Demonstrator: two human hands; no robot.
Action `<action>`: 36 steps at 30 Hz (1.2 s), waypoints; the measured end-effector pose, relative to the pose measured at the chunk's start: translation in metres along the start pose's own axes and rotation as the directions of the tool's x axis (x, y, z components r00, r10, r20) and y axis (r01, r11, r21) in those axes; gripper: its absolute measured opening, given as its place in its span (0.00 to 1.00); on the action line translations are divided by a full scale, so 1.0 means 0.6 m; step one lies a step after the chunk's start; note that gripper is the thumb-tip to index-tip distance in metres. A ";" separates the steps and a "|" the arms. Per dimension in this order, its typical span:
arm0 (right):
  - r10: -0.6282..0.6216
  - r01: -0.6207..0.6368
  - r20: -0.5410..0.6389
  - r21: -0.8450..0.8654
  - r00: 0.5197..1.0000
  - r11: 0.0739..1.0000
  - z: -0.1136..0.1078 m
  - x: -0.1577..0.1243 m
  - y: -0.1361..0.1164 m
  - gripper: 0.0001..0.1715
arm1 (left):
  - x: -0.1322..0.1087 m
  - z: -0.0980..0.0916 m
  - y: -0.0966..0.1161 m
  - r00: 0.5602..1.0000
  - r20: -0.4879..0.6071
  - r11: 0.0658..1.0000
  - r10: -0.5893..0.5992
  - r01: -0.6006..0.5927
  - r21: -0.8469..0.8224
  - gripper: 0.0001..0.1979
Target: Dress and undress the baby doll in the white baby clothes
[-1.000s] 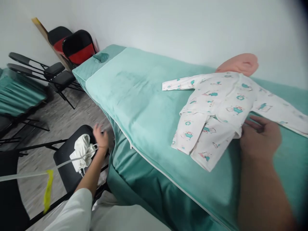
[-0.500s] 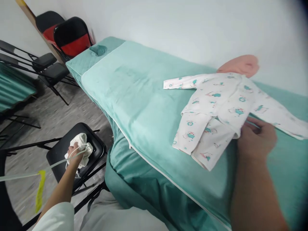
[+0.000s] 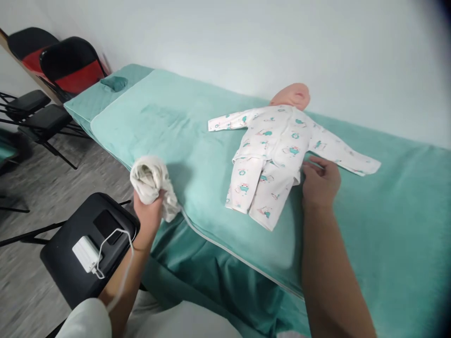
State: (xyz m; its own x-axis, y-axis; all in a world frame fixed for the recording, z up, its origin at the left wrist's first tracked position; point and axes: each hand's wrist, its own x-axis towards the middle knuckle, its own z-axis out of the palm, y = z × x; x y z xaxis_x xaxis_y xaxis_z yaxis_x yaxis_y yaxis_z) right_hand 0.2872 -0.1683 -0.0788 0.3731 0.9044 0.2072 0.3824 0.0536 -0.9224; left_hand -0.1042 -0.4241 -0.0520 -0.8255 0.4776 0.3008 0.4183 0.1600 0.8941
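My left hand (image 3: 150,212) is closed around a bunched cream cloth (image 3: 151,180), held up at the near edge of the teal bed (image 3: 197,155). A baby doll (image 3: 291,96) in a white printed sleepsuit (image 3: 271,155) lies on its back in the middle of the bed. My right hand (image 3: 320,180) rests at the doll's hip, fingers curled on the hem of the sleepsuit top.
A black folding chair (image 3: 61,263) stands beside the bed at lower left, carrying a white power bank (image 3: 84,253) with a cable and a dark phone (image 3: 105,223). More black and red chairs (image 3: 66,61) stand by the wall at far left. The white wall runs behind the bed.
My left hand has lifted the cream cloth off the black chair and brought it up to the bed's edge. The view swung left and pulled back; my right hand stayed at the doll's hip.
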 end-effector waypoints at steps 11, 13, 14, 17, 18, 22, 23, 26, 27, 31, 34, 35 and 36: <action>-0.089 -0.156 0.301 0.701 0.950 0.696 -0.052 -0.036 -0.103 0.25 | -0.020 0.233 0.266 0.711 0.695 0.561 0.105 0.535 -0.632 0.32; -0.176 -0.253 0.445 0.743 0.878 0.620 -0.062 -0.045 -0.113 0.36 | -0.032 0.256 0.275 0.674 0.728 0.551 0.122 0.564 -0.615 0.32; -0.219 -0.303 0.512 0.746 0.831 0.593 -0.065 -0.049 -0.115 0.43 | -0.039 0.265 0.280 0.662 0.737 0.543 0.136 0.572 -0.615 0.33; -0.293 -0.431 0.654 0.710 0.698 0.558 -0.067 -0.057 -0.106 0.60 | -0.058 0.283 0.298 0.623 0.759 0.509 0.187 0.600 -0.617 0.33; -0.307 -0.461 0.685 0.693 0.661 0.555 -0.067 -0.059 -0.100 0.64 | -0.065 0.288 0.303 0.613 0.765 0.505 0.198 0.605 -0.615 0.34; -0.296 -0.508 0.714 0.674 0.634 0.536 -0.070 -0.069 -0.080 0.75 | -0.096 0.299 0.315 0.604 0.767 0.562 0.217 0.565 -0.604 0.35; -0.283 -0.508 0.705 0.681 0.650 0.527 -0.071 -0.073 -0.078 0.76 | -0.103 0.301 0.316 0.603 0.764 0.594 0.230 0.535 -0.601 0.36; -0.262 -0.502 0.703 0.674 0.661 0.541 -0.073 -0.080 -0.077 0.71 | -0.124 0.309 0.314 0.609 0.740 0.712 0.285 0.383 -0.589 0.34; -0.251 -0.498 0.708 0.663 0.661 0.559 -0.073 -0.081 -0.080 0.67 | -0.130 0.313 0.312 0.616 0.725 0.745 0.309 0.317 -0.587 0.33; -0.169 -0.471 0.681 0.643 0.713 0.604 -0.068 -0.082 -0.103 0.55 | -0.141 0.328 0.306 0.622 0.669 0.808 0.405 0.099 -0.581 0.32; -0.162 -0.415 0.599 0.701 0.784 0.580 -0.068 -0.083 -0.118 0.49 | -0.131 0.309 0.320 0.588 0.685 0.812 0.430 0.080 -0.579 0.32; -0.154 -0.399 0.566 0.723 0.810 0.565 -0.070 -0.084 -0.119 0.49 | -0.124 0.291 0.331 0.593 0.678 0.798 0.433 0.098 -0.595 0.31; -0.138 -0.388 0.540 0.738 0.831 0.552 -0.072 -0.084 -0.119 0.50 | -0.116 0.265 0.345 0.607 0.665 0.779 0.435 0.117 -0.617 0.31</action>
State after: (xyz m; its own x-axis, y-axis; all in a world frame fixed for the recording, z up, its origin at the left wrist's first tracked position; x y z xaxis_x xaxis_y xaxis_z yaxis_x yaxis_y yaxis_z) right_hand 0.2779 -0.2360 -0.0094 -0.1990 0.9722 0.1235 -0.5576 -0.0087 -0.8301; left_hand 0.1003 -0.2870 0.0591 -0.0669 0.9339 0.3512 -0.0045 -0.3522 0.9359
